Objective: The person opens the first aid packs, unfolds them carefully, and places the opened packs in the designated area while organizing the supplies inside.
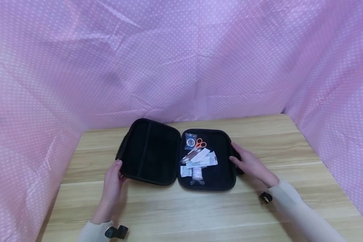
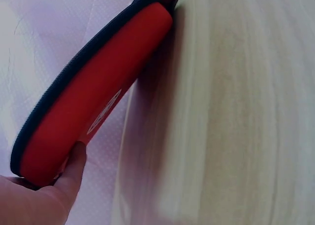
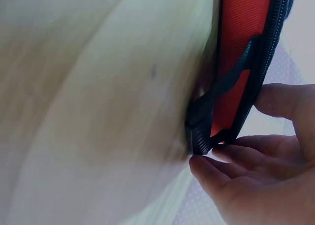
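An unzipped first-aid case (image 1: 161, 158) lies spread in two halves, black inside and red outside. My left hand (image 1: 112, 178) grips the outer edge of the left half, which tilts up off the table in the left wrist view. A pale emblem (image 2: 104, 112) marks its red shell. At the right half's side, my right hand (image 1: 249, 164) holds the edge, thumb by the zipper (image 3: 266, 62) and fingers at the black carry handle (image 3: 199, 131). In that half lie orange-handled scissors (image 1: 201, 145), a bagged tape roll (image 1: 190, 142), white packets (image 1: 204, 161) and a wrapped bandage roll (image 1: 197, 173).
The case rests toward the back of a wood-grain table (image 1: 205, 215). Pink dotted cloth (image 1: 181, 67) hangs behind the table and along its sides. A dark wrist camera sits on each sleeve.
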### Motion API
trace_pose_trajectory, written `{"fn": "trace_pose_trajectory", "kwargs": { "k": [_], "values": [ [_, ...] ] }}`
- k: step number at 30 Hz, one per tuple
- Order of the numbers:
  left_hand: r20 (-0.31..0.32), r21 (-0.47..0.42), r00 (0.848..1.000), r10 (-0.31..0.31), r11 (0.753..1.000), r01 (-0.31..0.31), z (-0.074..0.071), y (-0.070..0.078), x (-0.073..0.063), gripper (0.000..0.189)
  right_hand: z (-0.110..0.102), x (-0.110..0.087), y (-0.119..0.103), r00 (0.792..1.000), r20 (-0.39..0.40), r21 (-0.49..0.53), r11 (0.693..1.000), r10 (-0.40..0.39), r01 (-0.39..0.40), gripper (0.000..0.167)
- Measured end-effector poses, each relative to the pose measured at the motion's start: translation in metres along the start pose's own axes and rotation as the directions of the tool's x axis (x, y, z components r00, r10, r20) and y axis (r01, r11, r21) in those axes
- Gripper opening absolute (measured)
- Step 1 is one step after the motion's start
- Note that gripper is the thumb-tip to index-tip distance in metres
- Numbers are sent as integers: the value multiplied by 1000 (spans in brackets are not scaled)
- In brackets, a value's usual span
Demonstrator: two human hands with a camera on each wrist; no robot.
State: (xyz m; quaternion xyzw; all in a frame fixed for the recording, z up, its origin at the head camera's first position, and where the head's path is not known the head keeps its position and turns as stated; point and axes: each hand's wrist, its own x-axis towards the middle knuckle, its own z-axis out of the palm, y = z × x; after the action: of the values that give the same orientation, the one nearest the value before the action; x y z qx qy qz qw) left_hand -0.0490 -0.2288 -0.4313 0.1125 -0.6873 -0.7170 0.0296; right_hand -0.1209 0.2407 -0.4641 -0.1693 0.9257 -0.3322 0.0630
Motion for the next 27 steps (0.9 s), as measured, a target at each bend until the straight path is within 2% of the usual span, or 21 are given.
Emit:
{"fn": "trace_pose_trajectory", "kwargs": {
  "k": [5,7,9,12,15,17,19,20,27],
  "values": [
    [35,125,994,-105,987,100,-8,-6,3,54,-4,0,4,1000,-4,-7,1000,10,-11,61],
    [37,202,992,-124,973,114,-11,-8,4,49,-5,0,6,1000,-6,-6,1000,13,-13,61],
    [23,299,991,-134,947,121,-15,-10,4,44,-7,-1,9,1000,-8,-6,1000,19,-19,60],
    [21,422,983,-182,893,156,-20,-14,3,48,-8,-1,12,1000,-11,-16,1000,23,-23,58],
    [42,550,979,-198,822,143,-23,-18,3,51,-10,-2,14,1000,-13,-21,999,28,-28,58],
    [55,619,980,-190,777,115,-24,-20,3,53,-11,-2,15,1000,-12,-22,999,26,-27,58],
    [62,701,987,-149,710,63,-25,-21,4,53,-11,-2,15,1000,-12,-22,999,27,-27,57],
    [64,725,988,-139,687,50,-25,-21,4,53,-11,-2,15,1000,-11,-23,999,28,-28,57],
    [92,826,992,-90,563,-26,-28,-18,6,53,-11,-1,17,1000,-24,-31,999,17,-18,56]
  ]
}}
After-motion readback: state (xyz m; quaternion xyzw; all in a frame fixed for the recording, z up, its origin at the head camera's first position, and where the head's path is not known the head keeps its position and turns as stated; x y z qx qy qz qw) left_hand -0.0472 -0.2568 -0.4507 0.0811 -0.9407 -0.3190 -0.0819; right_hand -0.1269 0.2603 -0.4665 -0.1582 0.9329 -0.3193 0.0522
